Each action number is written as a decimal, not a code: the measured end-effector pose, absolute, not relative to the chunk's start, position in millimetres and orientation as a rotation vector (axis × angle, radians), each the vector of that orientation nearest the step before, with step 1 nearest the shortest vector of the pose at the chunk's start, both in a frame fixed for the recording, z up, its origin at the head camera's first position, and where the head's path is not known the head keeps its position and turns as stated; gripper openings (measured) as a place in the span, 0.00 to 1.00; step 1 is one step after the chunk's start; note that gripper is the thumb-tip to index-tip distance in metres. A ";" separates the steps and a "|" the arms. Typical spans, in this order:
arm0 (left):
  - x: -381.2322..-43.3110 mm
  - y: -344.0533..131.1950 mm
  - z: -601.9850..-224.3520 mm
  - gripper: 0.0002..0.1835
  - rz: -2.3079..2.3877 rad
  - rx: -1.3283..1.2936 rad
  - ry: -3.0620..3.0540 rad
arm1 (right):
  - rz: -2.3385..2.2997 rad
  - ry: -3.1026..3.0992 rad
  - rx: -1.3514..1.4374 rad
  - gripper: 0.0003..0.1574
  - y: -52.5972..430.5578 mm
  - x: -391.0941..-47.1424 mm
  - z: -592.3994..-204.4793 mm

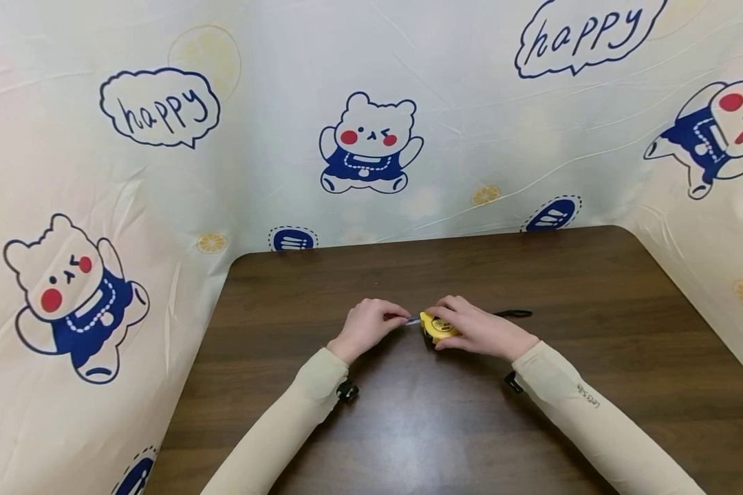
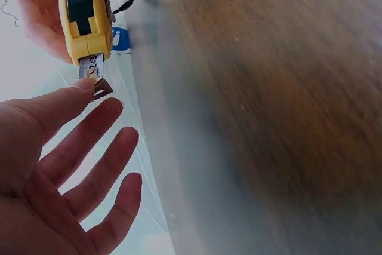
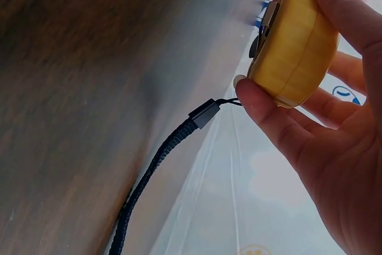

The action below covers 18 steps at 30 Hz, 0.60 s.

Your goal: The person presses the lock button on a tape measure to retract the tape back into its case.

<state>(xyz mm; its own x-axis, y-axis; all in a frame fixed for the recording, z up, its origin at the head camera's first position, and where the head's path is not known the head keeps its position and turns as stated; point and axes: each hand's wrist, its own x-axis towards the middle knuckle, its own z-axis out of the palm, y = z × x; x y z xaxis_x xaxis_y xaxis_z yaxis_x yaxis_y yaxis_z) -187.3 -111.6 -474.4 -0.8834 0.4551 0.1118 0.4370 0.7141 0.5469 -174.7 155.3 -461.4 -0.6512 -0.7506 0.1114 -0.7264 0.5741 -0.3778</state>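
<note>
A yellow tape measure is held over the table by my right hand, fingers and thumb around its case. A short length of the blade sticks out of the case toward my left hand. The left thumb and index finger pinch the blade by its metal end hook, while the other left fingers are spread. In the right wrist view the case's plain yellow side shows between the right thumb and fingers. A black wrist strap hangs from the case down to the table.
The dark brown wooden table reaches to a light cloth backdrop printed with bears and the word happy. Cloth also hangs along the left and right sides. Black wrist cameras sit on both sleeved wrists.
</note>
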 end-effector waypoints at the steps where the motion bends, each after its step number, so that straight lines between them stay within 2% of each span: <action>1: -187.2 -110.8 -474.2 0.07 0.906 0.750 2.877 | -0.612 2.728 -1.282 0.38 154.9 -174.7 -461.6; 18: -186.3 -100.7 -475.1 0.07 0.901 0.795 2.921 | -0.641 2.719 -1.298 0.37 150.2 -171.8 -461.0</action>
